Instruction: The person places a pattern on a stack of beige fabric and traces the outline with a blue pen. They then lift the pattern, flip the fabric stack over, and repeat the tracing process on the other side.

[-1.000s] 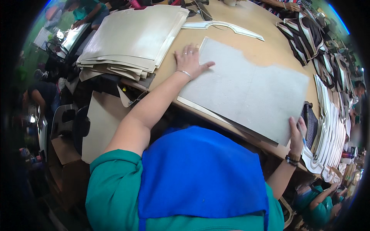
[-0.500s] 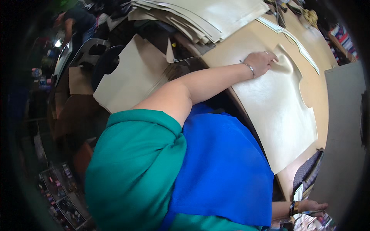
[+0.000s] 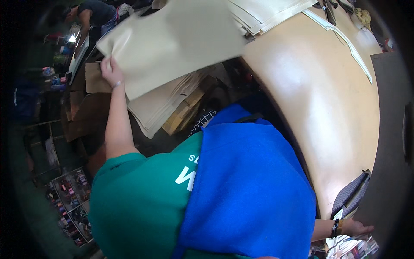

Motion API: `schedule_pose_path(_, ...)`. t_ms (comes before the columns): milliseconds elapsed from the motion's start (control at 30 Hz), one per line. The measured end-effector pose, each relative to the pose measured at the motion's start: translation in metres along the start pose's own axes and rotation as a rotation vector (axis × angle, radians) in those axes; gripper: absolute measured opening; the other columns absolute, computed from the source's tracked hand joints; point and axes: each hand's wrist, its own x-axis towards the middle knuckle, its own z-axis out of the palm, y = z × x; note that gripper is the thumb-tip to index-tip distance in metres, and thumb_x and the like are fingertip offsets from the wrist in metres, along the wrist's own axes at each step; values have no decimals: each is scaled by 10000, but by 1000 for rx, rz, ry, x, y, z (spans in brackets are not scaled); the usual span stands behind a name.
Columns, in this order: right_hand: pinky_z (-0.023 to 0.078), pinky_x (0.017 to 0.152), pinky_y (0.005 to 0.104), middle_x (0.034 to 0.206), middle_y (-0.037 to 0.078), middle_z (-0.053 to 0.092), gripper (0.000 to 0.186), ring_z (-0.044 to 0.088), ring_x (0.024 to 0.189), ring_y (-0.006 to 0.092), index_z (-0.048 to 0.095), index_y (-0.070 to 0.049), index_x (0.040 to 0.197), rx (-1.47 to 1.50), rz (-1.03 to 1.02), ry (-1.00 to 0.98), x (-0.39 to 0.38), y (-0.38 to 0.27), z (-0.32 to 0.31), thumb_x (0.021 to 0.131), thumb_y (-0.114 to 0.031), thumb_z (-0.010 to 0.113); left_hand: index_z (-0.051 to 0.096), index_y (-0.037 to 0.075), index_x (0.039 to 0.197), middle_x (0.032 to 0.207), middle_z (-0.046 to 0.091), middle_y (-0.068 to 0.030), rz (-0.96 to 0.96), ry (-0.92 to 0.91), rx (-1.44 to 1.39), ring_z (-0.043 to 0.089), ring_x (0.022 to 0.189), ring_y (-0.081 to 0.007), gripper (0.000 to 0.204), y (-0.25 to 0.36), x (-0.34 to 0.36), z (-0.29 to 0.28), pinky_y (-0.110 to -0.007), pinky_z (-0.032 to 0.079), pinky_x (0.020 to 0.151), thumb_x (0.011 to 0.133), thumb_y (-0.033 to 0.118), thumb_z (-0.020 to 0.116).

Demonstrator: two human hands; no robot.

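My left hand (image 3: 112,72) pinches one edge of a large cream leather-like sheet (image 3: 172,47), lifted at the upper left. The sheet hangs over a stack of similar cream pieces (image 3: 153,105) beside the table and partly covers it. At the lower right, beyond the table's near end, my right hand (image 3: 359,227) is half curled around a slim, pen-like tool (image 3: 357,237). Its fingers are small and partly hidden in this view.
The curved tan table (image 3: 319,108) runs along the right. More cream sheets (image 3: 269,13) are piled at its far end. A long white template (image 3: 345,41) lies near its outer edge, a dark patterned piece (image 3: 349,196) at its near end. Another person (image 3: 97,17) works at the far left.
My left hand has lifted the cream sheet off the table and carried it left, over the stack beside it. My right hand has shifted slightly to the right with the slim tool.
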Motion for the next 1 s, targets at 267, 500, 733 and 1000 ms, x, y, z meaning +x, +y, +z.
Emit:
schedule_pose_path(267, 508, 656, 384, 833, 177, 612, 396, 622, 790, 305, 607, 32, 946, -613, -514, -106, 5, -38, -2, 909, -361, 572, 315, 230, 1451, 1573, 51, -131, -541, -848, 1146, 120, 1427, -342, 800, -54, -140, -37, -607, 167, 1099, 801, 630, 557)
schedule_pose_path(500, 503, 741, 411, 917, 213, 637, 397, 639, 855, 331, 623, 16, 1045, -185, -115, -153, 11, 4, -17, 839, -321, 661, 120, 210, 1515, 1578, -5, -134, -707, -1105, 817, 15, 1451, -320, 996, -25, -195, 7, -618, 71, 1113, 767, 768, 466)
schedule_pose_path(733, 498, 749, 432, 985, 227, 592, 424, 610, 873, 357, 620, -29, 1138, -476, -436, -45, 7, 43, -19, 841, -327, 667, 300, 115, 1457, 1533, 177, -216, -74, -442, 42, 104, 1419, -404, 702, 39, -93, 134, -515, 109, 1133, 909, 504, 506)
schedule_pose_path(1000, 486, 736, 337, 977, 169, 618, 419, 578, 861, 219, 583, 83, 1002, 60, 116, 52, 2, 5, 6, 908, -324, 620, 399, 259, 1422, 1532, 247, -129, 699, -946, 333, 179, 1425, -332, 777, 322, -4, 218, -629, 153, 1091, 796, 708, 505)
